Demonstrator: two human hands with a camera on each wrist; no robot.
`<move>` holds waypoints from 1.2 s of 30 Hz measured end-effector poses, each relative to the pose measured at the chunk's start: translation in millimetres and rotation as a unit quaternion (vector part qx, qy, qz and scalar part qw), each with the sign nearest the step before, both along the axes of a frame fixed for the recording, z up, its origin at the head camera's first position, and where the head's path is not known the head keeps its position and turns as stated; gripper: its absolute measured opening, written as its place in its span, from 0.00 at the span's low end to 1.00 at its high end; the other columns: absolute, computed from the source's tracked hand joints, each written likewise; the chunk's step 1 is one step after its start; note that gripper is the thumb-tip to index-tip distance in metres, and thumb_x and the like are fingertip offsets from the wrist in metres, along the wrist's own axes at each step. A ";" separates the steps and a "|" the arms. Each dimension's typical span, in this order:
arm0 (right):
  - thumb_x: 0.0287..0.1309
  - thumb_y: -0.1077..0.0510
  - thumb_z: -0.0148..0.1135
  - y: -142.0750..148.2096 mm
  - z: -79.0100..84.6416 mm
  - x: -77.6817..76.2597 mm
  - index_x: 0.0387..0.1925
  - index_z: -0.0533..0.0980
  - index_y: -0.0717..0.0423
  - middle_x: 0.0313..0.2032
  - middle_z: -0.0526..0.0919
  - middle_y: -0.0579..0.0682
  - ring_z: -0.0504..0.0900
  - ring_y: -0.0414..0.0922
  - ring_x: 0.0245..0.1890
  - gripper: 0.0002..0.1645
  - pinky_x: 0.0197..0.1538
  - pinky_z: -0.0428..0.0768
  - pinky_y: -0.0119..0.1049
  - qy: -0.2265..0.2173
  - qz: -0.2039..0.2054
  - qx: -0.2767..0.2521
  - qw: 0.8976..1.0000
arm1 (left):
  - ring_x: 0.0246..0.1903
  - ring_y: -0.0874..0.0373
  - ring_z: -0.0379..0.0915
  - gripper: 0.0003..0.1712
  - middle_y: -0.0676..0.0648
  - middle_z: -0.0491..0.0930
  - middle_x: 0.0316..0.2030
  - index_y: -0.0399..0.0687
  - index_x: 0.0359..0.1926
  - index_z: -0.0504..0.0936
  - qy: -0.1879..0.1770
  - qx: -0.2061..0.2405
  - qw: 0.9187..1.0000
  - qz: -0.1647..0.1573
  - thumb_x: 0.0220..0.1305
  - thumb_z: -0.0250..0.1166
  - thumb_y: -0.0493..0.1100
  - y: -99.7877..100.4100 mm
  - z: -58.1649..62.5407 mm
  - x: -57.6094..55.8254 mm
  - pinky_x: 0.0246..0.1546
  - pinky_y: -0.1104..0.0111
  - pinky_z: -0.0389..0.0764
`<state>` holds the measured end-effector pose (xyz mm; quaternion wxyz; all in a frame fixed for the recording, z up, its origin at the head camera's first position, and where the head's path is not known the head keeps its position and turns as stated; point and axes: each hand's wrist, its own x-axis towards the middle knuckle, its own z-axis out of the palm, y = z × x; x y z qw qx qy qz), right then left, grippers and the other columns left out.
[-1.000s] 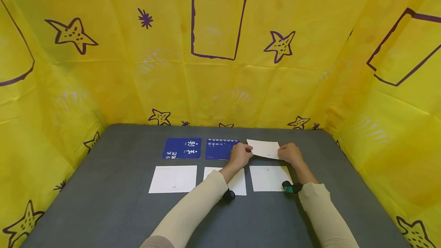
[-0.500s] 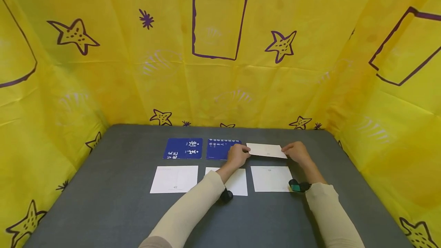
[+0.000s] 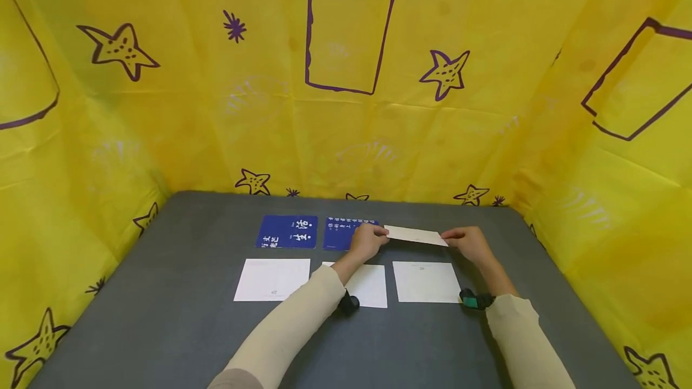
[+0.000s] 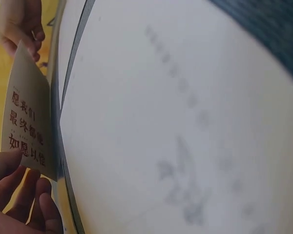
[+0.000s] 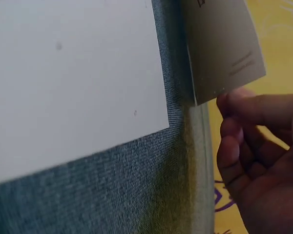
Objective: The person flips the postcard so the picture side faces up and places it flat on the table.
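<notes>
Over the back row, a white card [image 3: 415, 235] is held tilted between both hands, looking narrow in the head view. My left hand [image 3: 366, 242] pinches its left end, and my right hand [image 3: 471, 245] pinches the right end. Red characters show on the face of the card [image 4: 29, 114] in the left wrist view. Thumb and fingers of the right hand [image 5: 266, 146] meet the card's lower edge in the right wrist view. To the left lie two blue cards with white characters, one at the far left [image 3: 286, 232] and one partly behind the left hand [image 3: 337, 236].
On the grey table [image 3: 162, 317], a front row has a left white card [image 3: 272, 280], a middle white card [image 3: 370, 286] partly covered by the left forearm, and a right white card [image 3: 427, 282]. Yellow patterned cloth [image 3: 346, 137] surrounds the table on three sides.
The held card has tipped from showing its broad white face to a thin strip. The right hand has shifted slightly right, and the left hand slightly left; both still pinch the card.
</notes>
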<state>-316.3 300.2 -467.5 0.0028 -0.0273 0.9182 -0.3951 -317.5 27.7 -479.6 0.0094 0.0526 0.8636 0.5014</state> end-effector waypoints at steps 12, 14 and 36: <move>0.62 0.62 0.60 2.2 -0.7 4.0 0.44 0.83 0.66 0.41 0.86 0.63 0.73 0.43 0.29 0.13 0.29 0.72 0.32 0.013 -0.016 -0.017 1.000 | 0.50 0.47 0.80 0.09 0.44 0.87 0.42 0.42 0.40 0.89 -0.004 0.008 1.000 -0.003 0.60 0.68 0.40 -0.8 12.4 6.6 0.48 0.61 0.78; 0.63 0.61 0.61 1.8 -0.9 5.1 0.44 0.83 0.66 0.41 0.86 0.63 0.75 0.42 0.29 0.13 0.29 0.74 0.32 0.012 -0.020 -0.025 0.999 | 0.49 0.48 0.80 0.09 0.44 0.88 0.41 0.42 0.40 0.89 0.000 0.007 1.000 0.001 0.60 0.68 0.40 -0.3 13.7 8.0 0.48 0.61 0.78; 0.62 0.60 0.63 -3.5 12.6 7.1 0.44 0.81 0.71 0.31 0.85 0.53 0.75 0.38 0.26 0.16 0.31 0.77 0.28 0.059 -0.073 -0.076 0.993 | 0.35 0.57 0.79 0.06 0.43 0.88 0.38 0.42 0.36 0.89 -0.004 0.074 0.995 0.059 0.61 0.67 0.38 7.5 19.3 4.4 0.32 0.72 0.76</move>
